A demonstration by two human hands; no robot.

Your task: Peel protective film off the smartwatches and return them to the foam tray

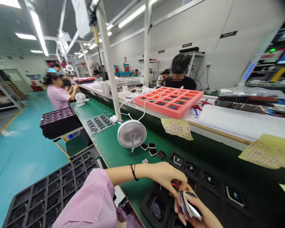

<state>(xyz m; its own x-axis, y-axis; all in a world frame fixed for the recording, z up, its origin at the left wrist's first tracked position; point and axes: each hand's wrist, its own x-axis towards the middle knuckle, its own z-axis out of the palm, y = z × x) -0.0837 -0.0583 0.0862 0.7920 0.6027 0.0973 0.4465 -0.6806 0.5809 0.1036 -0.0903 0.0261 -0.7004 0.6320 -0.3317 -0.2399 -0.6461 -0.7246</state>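
1 watch-shaped casing [189, 206], long axis diagonal, held just above the black tray [218, 193]. Left hand [167, 179] on top, fingers clenched on the casing; right hand [196, 217] beneath, fingers also grasping it.

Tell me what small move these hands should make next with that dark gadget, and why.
Probably lower the small dark purple-edged gadget held between the left hand and right hand into a pocket of the black moulded tray. Matching square devices already sit there in a row beside the hands.
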